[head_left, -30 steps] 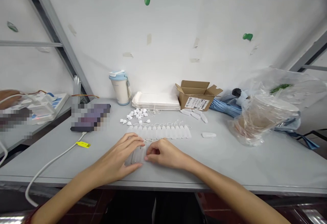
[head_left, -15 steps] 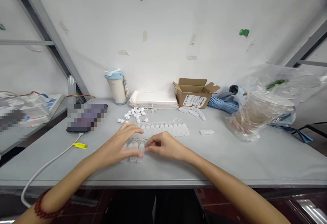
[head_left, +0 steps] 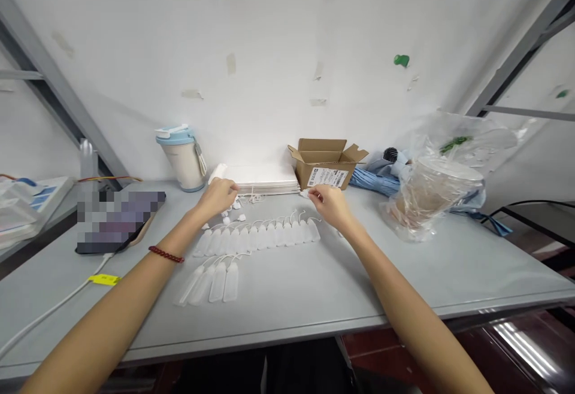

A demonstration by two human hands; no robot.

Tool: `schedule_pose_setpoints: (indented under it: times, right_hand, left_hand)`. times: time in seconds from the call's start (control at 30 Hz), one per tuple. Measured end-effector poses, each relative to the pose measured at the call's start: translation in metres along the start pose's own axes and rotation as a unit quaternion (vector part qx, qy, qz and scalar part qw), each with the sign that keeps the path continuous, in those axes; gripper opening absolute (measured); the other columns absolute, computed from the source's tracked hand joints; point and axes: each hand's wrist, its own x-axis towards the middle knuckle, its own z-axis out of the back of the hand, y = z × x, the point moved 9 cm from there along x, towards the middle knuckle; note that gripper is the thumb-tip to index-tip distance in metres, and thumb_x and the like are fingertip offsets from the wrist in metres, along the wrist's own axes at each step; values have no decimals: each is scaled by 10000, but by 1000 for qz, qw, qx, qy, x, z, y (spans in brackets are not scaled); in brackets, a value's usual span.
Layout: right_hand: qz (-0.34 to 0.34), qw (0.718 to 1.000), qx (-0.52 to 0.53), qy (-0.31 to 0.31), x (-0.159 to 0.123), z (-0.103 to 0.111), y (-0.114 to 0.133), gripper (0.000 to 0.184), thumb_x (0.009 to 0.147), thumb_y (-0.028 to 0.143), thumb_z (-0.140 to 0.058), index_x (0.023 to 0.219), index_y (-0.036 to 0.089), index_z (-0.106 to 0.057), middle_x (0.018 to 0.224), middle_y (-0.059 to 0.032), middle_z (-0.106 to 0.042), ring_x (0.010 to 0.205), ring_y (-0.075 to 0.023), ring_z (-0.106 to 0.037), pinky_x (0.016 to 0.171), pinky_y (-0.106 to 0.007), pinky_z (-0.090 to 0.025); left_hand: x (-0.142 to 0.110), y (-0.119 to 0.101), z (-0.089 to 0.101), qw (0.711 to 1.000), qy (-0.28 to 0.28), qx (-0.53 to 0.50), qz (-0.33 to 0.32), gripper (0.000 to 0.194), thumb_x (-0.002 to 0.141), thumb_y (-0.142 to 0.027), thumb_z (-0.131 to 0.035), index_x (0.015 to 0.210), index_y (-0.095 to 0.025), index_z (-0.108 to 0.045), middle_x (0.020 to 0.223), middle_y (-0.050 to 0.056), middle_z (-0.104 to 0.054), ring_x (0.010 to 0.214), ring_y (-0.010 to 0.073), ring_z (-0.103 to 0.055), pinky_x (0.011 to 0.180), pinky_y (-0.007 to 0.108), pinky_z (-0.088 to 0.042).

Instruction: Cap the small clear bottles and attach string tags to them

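Observation:
My left hand (head_left: 218, 197) is over the small pile of white caps (head_left: 234, 214), its fingertips drawn together; whatever they hold is hidden. In front of the cardboard box my right hand (head_left: 331, 205) is closed in a pinch beside a loose translucent white piece (head_left: 305, 193); I cannot make out whether it grips one. Between my forearms lies a long row of small translucent tags (head_left: 256, 237) with white cords at their upper ends. A shorter row of similar tags (head_left: 217, 283) lies nearer the front edge, slightly fanned to the left.
At the back stand a cream tumbler (head_left: 182, 160) with a blue lid, a stack of white sheets (head_left: 267, 178) and an open cardboard box (head_left: 326, 166). A phone (head_left: 121, 220) on a white cable lies left. Rightward are a blue folded umbrella (head_left: 375, 182) and a plastic-wrapped container (head_left: 438, 196).
Both hands have left the short row and moved up toward the back, the left to the caps, the right toward the loose pieces by the box. The camera view has shifted right.

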Motion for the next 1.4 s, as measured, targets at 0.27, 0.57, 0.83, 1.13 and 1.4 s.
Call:
schedule_pose_setpoints:
  times: [0.27,0.57,0.83,1.13,1.4]
  right_hand:
    - [-60,977,-94,179,-10,11,-35,279,770,222,-637,1036,135,-627,1014,-108,-667,900,-193,-607,708,-245,-420]
    - [-172,918,-132,332,-35,19,-60,231,638,114,-647,863,168,-645,960,-69,-663,735,-164,-608,533,-226,-405]
    - [-167,905,-99,377,-41,0,-67,188,524,74,-654,674,183,-625,713,-3,-616,591,-133,-537,473,-225,-343]
    - [-85,993,35,71,-3,33,-53,134,653,215,-596,763,184,-527,709,2,-588,657,-141,-544,605,-241,-397]
    - [-3,961,247,-123,-12,11,-2,151,666,282,-612,690,201,-486,736,-23,-560,666,-156,-531,584,-272,-432]
  left_hand:
    - [-16,-5,0,1000,2,-17,-19,365,850,-332,-355,799,-186,-685,812,92,-689,982,288,-532,841,390,-413]
    - [-22,-17,-16,996,63,-48,-35,506,916,-451,-229,642,-184,-559,846,108,-656,1102,318,-469,909,514,-330]
    - [-23,-22,-4,998,38,-38,-35,518,918,-468,-220,616,-185,-531,827,101,-657,1055,293,-501,905,481,-343]
    - [-26,-26,-12,997,42,-60,-26,508,894,-463,-290,589,-187,-587,822,113,-685,1079,317,-503,923,495,-343]
    - [-32,-17,14,834,-93,-527,137,195,676,-295,-657,810,-159,-697,898,72,-702,911,228,-604,873,360,-445]
